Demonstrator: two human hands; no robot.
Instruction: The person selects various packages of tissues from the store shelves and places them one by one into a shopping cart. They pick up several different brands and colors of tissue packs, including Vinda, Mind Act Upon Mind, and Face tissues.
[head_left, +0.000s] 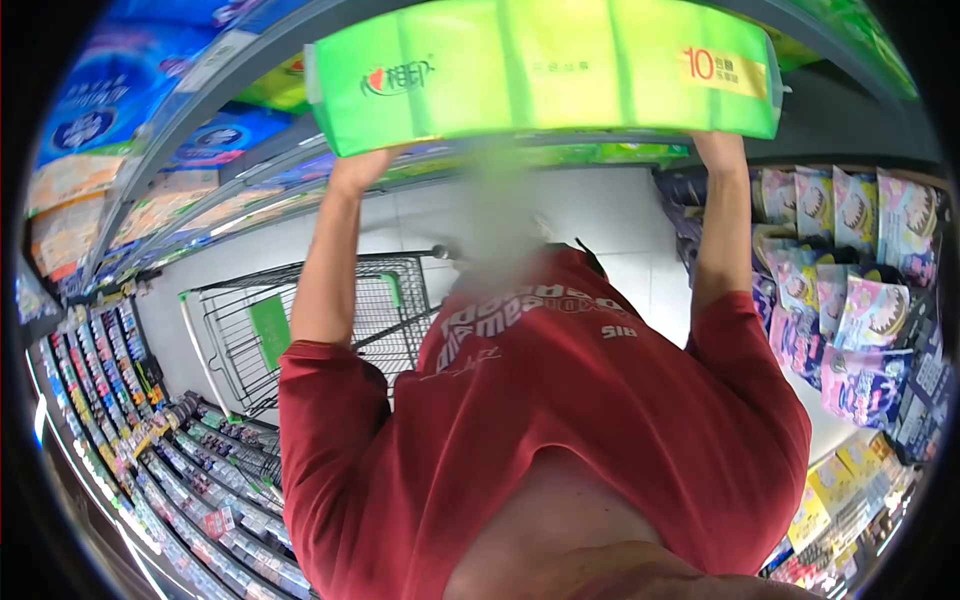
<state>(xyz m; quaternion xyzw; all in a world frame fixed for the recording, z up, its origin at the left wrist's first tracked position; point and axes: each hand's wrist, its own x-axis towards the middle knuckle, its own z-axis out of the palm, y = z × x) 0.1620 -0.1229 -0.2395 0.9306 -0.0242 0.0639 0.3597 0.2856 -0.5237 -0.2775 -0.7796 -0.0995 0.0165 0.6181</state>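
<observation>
I hold a large bright green pack of tissue (545, 75), with a heart logo and a yellow "10" label, out in front of me with both arms stretched. My left hand (362, 166) grips its left underside. My right hand (720, 148) grips its right underside, and the fingers of both hands are mostly hidden behind the pack. The pack is level with a grey shelf edge (250, 50) that carries more green packs (282, 88). My red sweatshirt (560, 400) fills the lower middle, with its sleeves pushed up.
A wire shopping cart (300, 320) with a green handle stands on the white tile floor (600, 215) to my left. Shelves of blue and orange packs (120, 110) run along the left, small goods (180, 470) lower left, and pastel packets (860, 290) on the right.
</observation>
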